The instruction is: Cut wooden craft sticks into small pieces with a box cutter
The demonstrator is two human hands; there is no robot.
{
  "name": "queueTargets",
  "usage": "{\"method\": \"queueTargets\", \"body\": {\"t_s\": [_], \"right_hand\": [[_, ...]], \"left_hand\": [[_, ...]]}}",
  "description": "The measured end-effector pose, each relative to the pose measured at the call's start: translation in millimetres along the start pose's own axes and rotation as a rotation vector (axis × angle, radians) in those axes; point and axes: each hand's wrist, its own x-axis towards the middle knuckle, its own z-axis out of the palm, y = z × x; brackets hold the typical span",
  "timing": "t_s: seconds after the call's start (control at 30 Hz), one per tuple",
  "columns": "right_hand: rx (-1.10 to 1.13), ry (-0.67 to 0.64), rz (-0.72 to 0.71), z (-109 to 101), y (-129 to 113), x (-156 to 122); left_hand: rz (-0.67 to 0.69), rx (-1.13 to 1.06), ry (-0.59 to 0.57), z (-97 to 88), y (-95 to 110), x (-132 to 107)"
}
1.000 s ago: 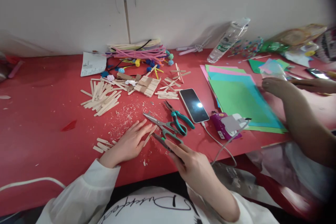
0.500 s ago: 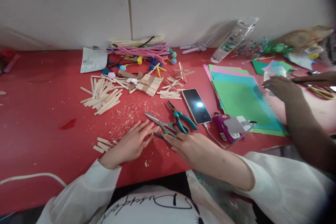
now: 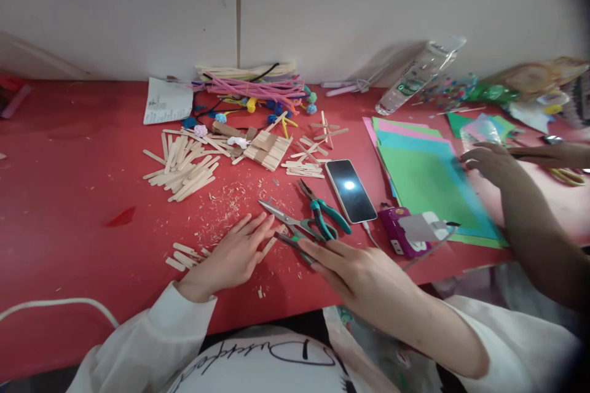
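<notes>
My left hand [image 3: 229,256] lies low over the table with its fingers extended, pinning a wooden craft stick [image 3: 268,248] beneath its thumb and fingers. Closed around a narrow cutting tool with a dark blade and green handle [image 3: 295,241], probably a craft knife, is my right hand [image 3: 354,267]. Its tip meets the stick near my left fingertips. Just beyond lie scissors [image 3: 295,221], partly behind the tool, and teal-handled pliers [image 3: 322,212]. Short cut sticks [image 3: 184,255] rest beside my left wrist. Wood shavings [image 3: 230,202] are strewn ahead of my left hand.
Loose craft sticks [image 3: 184,166], a joined stick panel [image 3: 267,150] and pipe cleaners [image 3: 253,87] lie farther back. To the right are a phone [image 3: 351,190], a purple power adapter [image 3: 399,230], coloured paper [image 3: 415,178] and a bottle [image 3: 408,83]. Another person's hand [image 3: 491,163] works at far right.
My right hand has drawn slightly right and towards me with the cutting tool. My left hand stays on the stick. The whole view has shifted a little.
</notes>
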Motion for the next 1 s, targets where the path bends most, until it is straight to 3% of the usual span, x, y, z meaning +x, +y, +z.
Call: {"method": "queueTargets", "body": {"t_s": [0.23, 0.57, 0.73, 1.0], "right_hand": [[0.003, -0.115, 0.057, 7, -3, 2], [-0.003, -0.166, 0.040, 4, -5, 4], [-0.050, -0.292, -0.070, -8, -3, 21], [-0.175, -0.489, -0.115, -19, -7, 49]], "left_hand": [[-0.042, -0.012, -0.056, -5.1, 3, 1], [-0.048, 0.016, -0.079, -7.1, 4, 2], [0.000, 0.034, -0.043, -4.5, 2, 1], [0.000, 0.073, 0.057, 7.9, -3, 1]]}}
